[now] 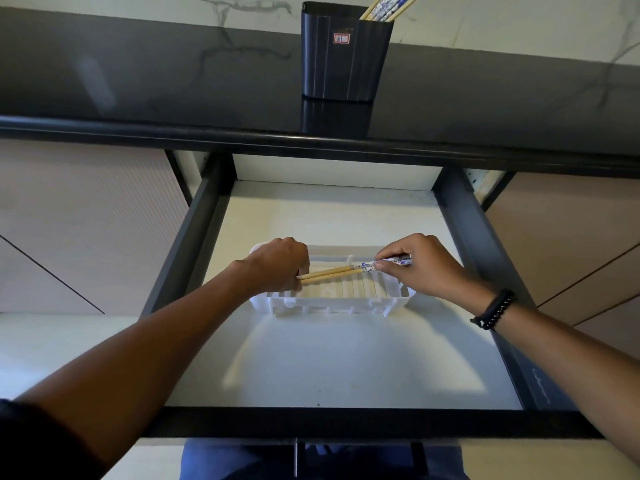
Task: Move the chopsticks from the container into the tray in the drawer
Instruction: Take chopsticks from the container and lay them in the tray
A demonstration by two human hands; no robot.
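Observation:
A pair of wooden chopsticks [341, 270] with blue-patterned tops lies crosswise just above a white ribbed tray [332, 303] in the open drawer. My left hand [277, 263] is closed around their plain tips at the tray's left end. My right hand [420, 265] pinches their patterned ends at the tray's right side. A dark container [343, 55] stands on the black counter behind the drawer, with several more chopsticks [389, 6] sticking out of its top right.
The drawer [346, 358] has a pale floor, dark side walls and a dark front rail [346, 422]. The black counter edge [311, 135] runs above it. Cabinet fronts flank it on both sides. A black bead bracelet [493, 310] is on my right wrist.

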